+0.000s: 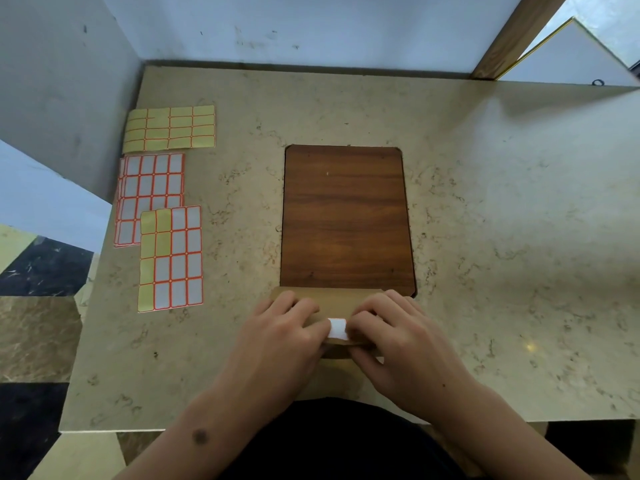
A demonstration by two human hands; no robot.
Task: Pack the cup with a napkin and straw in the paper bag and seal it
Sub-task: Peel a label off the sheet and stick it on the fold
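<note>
A brown paper bag (pixel 332 301) stands at the table's near edge with its top folded over. A white sticker (pixel 337 328) with an orange border lies across the fold in the middle. My left hand (pixel 280 334) grips the folded top from the left, fingers curled over it and thumb beside the sticker. My right hand (pixel 398 337) grips it from the right the same way, thumb at the sticker's other edge. The cup, napkin and straw are not visible.
Three sheets of orange-bordered stickers lie at the left: a yellow one (pixel 169 128) at the back, a white one (pixel 150 188) and a partly peeled one (pixel 171 258). A dark wooden panel (pixel 346 216) is set into the marble table (pixel 502 202). Walls close the back and left.
</note>
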